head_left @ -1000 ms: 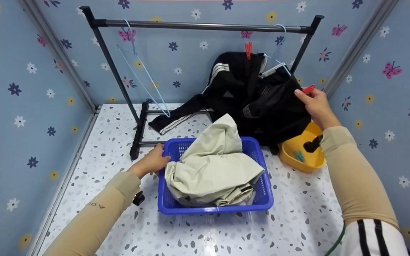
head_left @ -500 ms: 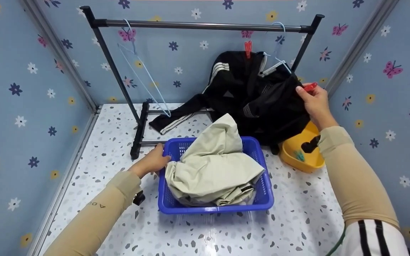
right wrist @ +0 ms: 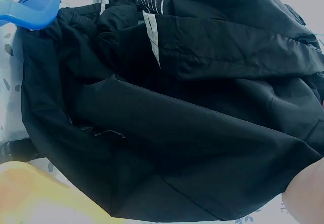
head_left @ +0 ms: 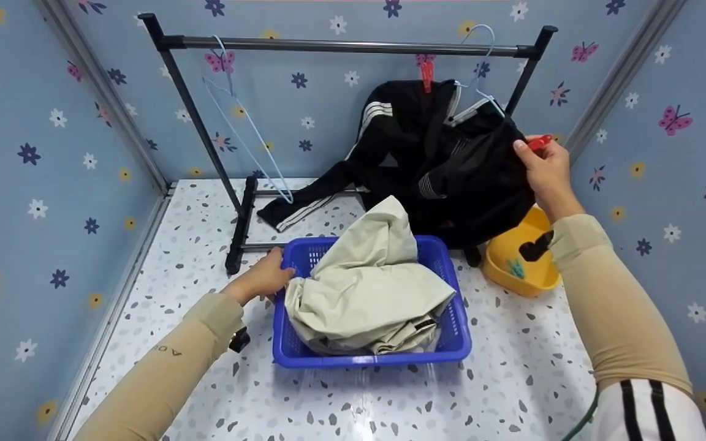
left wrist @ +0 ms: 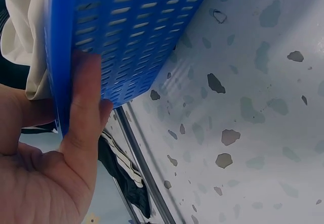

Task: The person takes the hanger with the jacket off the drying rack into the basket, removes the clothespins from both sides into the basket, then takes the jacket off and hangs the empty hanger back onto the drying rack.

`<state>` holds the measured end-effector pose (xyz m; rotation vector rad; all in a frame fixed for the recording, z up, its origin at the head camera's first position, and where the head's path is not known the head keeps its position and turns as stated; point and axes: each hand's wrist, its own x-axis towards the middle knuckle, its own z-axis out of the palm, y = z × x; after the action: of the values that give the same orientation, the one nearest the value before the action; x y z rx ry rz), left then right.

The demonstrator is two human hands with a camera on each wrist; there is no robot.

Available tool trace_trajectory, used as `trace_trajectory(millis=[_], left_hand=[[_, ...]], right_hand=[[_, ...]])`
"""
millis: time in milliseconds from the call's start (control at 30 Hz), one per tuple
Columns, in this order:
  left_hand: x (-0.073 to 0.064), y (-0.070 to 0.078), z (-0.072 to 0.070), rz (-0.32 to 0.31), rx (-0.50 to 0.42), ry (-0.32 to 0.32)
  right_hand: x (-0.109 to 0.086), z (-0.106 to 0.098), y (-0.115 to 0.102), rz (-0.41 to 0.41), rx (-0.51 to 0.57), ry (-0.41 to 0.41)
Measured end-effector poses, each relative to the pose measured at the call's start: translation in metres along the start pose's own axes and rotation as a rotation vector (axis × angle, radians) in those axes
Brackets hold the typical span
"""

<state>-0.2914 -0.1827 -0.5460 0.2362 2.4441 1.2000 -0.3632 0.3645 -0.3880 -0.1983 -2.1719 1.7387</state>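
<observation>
My left hand (head_left: 265, 277) grips the left rim of a blue plastic laundry basket (head_left: 372, 360), fingers over the perforated side in the left wrist view. A crumpled cream garment (head_left: 368, 288) fills the basket. At the right, my right hand (head_left: 548, 174) pinches the shoulder of a black jacket (head_left: 475, 177) with white stripes, at the end of its light blue hanger (head_left: 486, 92). A red clothespin (head_left: 539, 143) shows at these fingers; another red clothespin (head_left: 427, 76) sits on the opposite shoulder. The hanger's hook stands higher than the rail in the head view.
A black garment rack with a metal rail (head_left: 341, 45) stands against the flowered wall. An unused blue hanger (head_left: 249, 122) hangs at its left. A yellow tub (head_left: 521, 282) with green clothespins (head_left: 515, 268) is on the speckled floor (head_left: 193, 367) to the right.
My right hand has risen slightly with the jacket and hanger, and the hook has moved up from the rail. The left hand and basket have stayed in place.
</observation>
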Motion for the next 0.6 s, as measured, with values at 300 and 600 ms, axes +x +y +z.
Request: trace_trajectory(millis=[300, 600], left_hand=[[-0.015, 0.021, -0.002, -0.031, 0.004, 0.064], [-0.026, 0.036, -0.005, 0.017, 0.231, 0.200]], right_hand=[[-0.003, -0.001, -0.008, 0.001, 0.046, 0.000], [-0.006, -0.002, -0.018, -0.034, 0.087, -0.011]])
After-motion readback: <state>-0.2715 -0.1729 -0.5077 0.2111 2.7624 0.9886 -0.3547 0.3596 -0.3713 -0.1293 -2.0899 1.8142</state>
